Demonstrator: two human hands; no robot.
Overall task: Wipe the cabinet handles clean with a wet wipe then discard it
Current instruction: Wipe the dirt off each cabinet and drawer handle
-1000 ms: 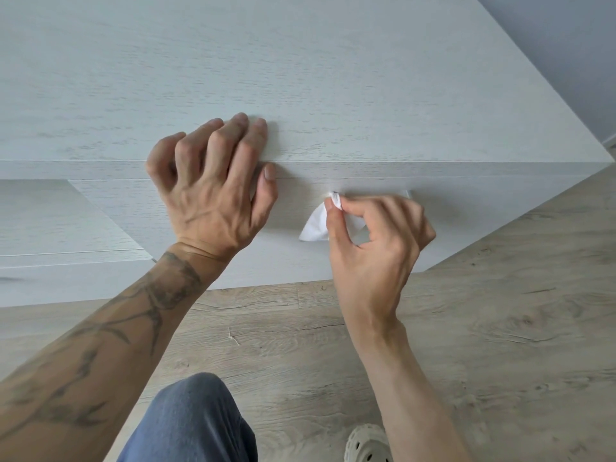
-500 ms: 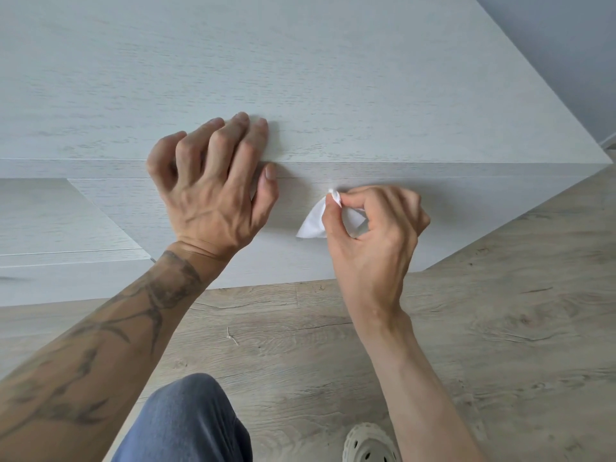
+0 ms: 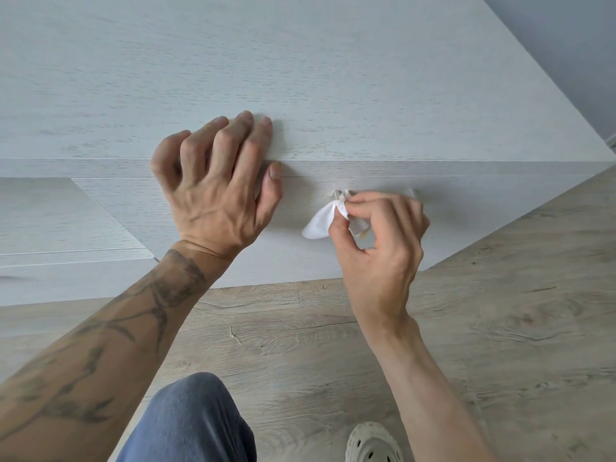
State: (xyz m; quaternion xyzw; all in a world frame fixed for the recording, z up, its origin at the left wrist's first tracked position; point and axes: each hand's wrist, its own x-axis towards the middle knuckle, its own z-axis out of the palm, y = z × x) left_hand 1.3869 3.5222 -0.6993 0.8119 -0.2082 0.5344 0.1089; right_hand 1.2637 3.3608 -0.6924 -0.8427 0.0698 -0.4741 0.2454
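A pale wood-grain cabinet [image 3: 333,78] fills the upper view, seen from above. On its front face, a slim metal handle [image 3: 412,192] runs sideways, mostly hidden behind my right hand. My right hand [image 3: 380,241] pinches a small white wet wipe [image 3: 318,223] between thumb and fingertips and presses it on the handle's left end. My left hand [image 3: 216,185] rests on the cabinet's top front edge, fingers curled on the top and thumb on the front face, holding nothing.
Light wood-look floor [image 3: 500,311] lies below the cabinet. My knee in blue trousers [image 3: 190,421] and a pale perforated shoe [image 3: 370,445] are at the bottom. A grey wall [image 3: 573,45] stands at the upper right. Another cabinet front [image 3: 50,221] is at the left.
My right hand with the wipe has slid a little to the left along the handle. My left hand has stayed on the cabinet edge.
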